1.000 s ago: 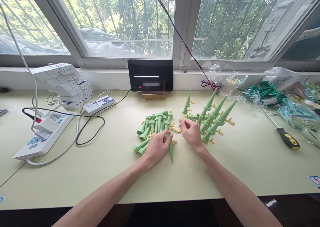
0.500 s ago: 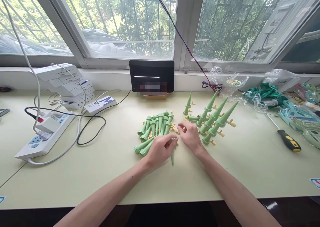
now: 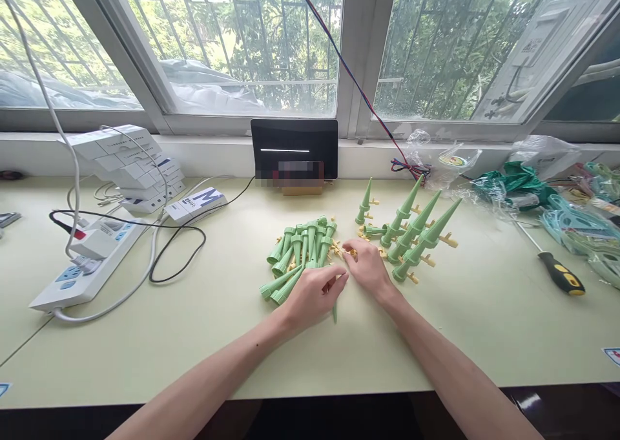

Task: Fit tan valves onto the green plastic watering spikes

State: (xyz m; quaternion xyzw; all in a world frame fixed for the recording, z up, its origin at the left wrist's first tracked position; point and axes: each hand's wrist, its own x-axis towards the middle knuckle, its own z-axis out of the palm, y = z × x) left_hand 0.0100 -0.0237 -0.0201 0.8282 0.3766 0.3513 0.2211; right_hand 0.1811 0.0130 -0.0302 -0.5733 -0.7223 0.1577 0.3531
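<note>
My left hand (image 3: pixel 314 294) is closed, its thumb and forefinger together. A green watering spike (image 3: pixel 334 314) runs under it with the tip pointing toward me; the rest is hidden by the palm. To the right, my right hand (image 3: pixel 368 267) pinches at a small yellow valve (image 3: pixel 352 253) beside a few loose ones; its fingertips partly cover it. Behind the left hand lies a pile of green spikes (image 3: pixel 303 243) with their caps on. Several spikes fitted with yellow valves (image 3: pixel 420 236) stand or lean in a group right of my right hand.
A black tablet (image 3: pixel 294 139) stands by the window. At left are a power strip (image 3: pixel 87 265), cables and stacked white boxes (image 3: pixel 126 159). On the right lie a screwdriver (image 3: pixel 559 272), plastic bags and blue-green packaged parts (image 3: pixel 576 230).
My left hand has shifted slightly right and toward me, bringing its fingertips nearer the right wrist. My right fingers have closed in a little over the yellow valves.
</note>
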